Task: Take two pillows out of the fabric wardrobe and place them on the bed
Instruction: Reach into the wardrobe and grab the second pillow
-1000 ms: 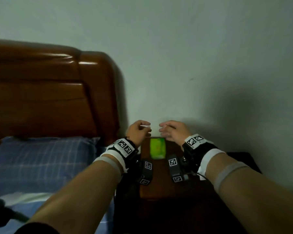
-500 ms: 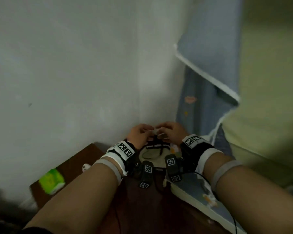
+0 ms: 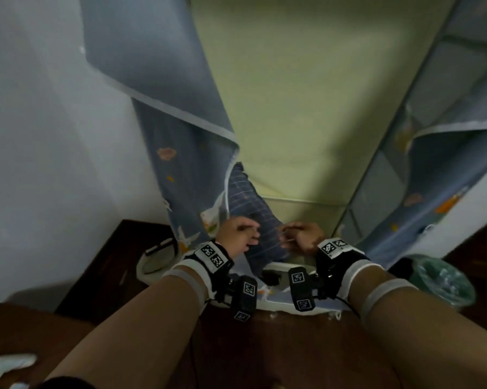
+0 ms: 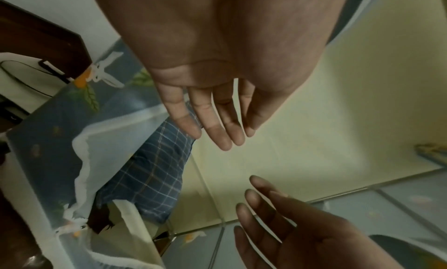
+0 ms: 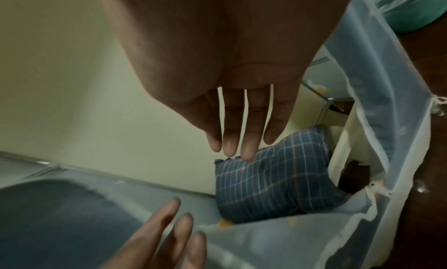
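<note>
The fabric wardrobe (image 3: 307, 108) stands with its blue rabbit-print flaps (image 3: 158, 66) drawn aside, and its pale yellow lining shows. One blue plaid pillow (image 3: 245, 200) leans upright in its lower left corner, partly behind the left flap. My left hand (image 3: 241, 234) and right hand (image 3: 295, 237) hover side by side just in front of it. The left wrist view has the left fingers (image 4: 212, 120) straight above the pillow (image 4: 154, 173). In the right wrist view the right fingers (image 5: 237, 131) are straight, near the pillow's (image 5: 273, 177) top edge. Neither hand holds anything.
A dark wooden nightstand (image 3: 107, 265) sits at the left against the white wall (image 3: 54, 136), with a white object (image 3: 155, 262) on it. A green-lined bin (image 3: 444, 279) stands to the right of the wardrobe. The right flap (image 3: 447, 153) hangs folded back.
The view has swung right, from the bed and nightstand to the open wardrobe. Both hands stay close together and now reach toward the plaid pillow with fingers stretched out.
</note>
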`<state>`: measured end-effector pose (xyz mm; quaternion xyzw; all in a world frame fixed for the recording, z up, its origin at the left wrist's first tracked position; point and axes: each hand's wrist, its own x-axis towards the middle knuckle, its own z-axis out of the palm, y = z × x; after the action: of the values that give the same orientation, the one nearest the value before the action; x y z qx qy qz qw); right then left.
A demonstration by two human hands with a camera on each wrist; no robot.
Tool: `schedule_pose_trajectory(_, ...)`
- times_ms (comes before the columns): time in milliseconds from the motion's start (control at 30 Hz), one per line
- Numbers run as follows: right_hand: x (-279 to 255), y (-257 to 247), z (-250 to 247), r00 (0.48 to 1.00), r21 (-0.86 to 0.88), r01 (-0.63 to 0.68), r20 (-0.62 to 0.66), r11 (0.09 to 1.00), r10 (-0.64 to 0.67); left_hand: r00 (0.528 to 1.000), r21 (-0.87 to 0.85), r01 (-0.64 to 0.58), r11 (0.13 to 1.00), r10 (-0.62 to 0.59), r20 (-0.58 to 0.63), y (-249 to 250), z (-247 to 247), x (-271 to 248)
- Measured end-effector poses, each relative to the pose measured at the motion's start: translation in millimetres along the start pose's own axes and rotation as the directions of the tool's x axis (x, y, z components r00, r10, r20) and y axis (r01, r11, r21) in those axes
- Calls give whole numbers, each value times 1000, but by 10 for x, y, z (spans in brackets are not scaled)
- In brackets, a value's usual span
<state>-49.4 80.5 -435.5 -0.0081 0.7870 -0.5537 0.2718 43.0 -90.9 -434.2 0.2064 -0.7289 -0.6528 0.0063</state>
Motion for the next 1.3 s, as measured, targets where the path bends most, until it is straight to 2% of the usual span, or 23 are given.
schedule_pose_trajectory(133, 651, 331, -350, 996, -5, -81, -37, 997, 81, 997, 56, 75, 996, -75, -5, -136, 305, 495)
schedule_pose_trajectory(233, 1291, 535, -530, 990, -22, -129, 53, 991, 130, 988, 114, 153, 982, -150, -42, -292, 509, 1025)
schedule_pose_trajectory(267, 1675, 658, -638, 982, -50, -147, 115, 988, 152, 978, 136, 201, 970, -191, -78, -382, 643, 1315)
schedule_pose_trajectory(366, 2043, 713, -730, 968, -100, -202, 133, 974, 215, 949, 95, 285, 954, -268, -165, -504, 703, 1597)
schedule_pose_trajectory(466, 2604, 749, -861, 957, -198, -238, 121, 951, 264, 891, 4, 380, 925, -365, -268, -684, 837, 1996)
schedule_pose_trajectory(600, 3156, 823, -773, 929, -296, -293, 137, 909, 344, 816, -93, 424, 901, -424, -393, -1087, 857, 2366)
schedule_pose_trajectory(733, 3816, 1215, -545, 939, -301, -287, 101, 909, 330, 733, -99, 485, 869, -466, -495, -1711, 752, 2821)
schedule_pose_trajectory(833, 4152, 1309, -386, 938, -307, -297, 82, 904, 336, 699, -69, 506, 860, -456, -550, -1808, 694, 3071)
schedule_pose_trajectory(966, 4534, 1480, -225, 934, -389, -311, 42, 867, 354, 631, -143, 549, 824, -520, -576, -2178, 635, 3379)
schedule_pose_trajectory(1066, 4776, 1712, -141, 923, -422, -331, 42, 844, 383, 625, -197, 533, 823, -540, -564, -2497, 652, 3525)
schedule_pose_trajectory(1166, 4864, 1929, -84, 894, -372, -367, 113, 853, 434, 627, -196, 499, 844, -508, -590, -2692, 725, 3601)
schedule_pose_trajectory(1233, 4861, 2071, -71, 902, -320, -363, 115, 875, 417, 626, -172, 513, 841, -504, -595, -2742, 765, 3623)
schedule_pose_trajectory(1299, 4743, 1974, -48, 913, -280, -347, 118, 895, 391, 623, -148, 537, 831, -508, -595, -2708, 772, 3624)
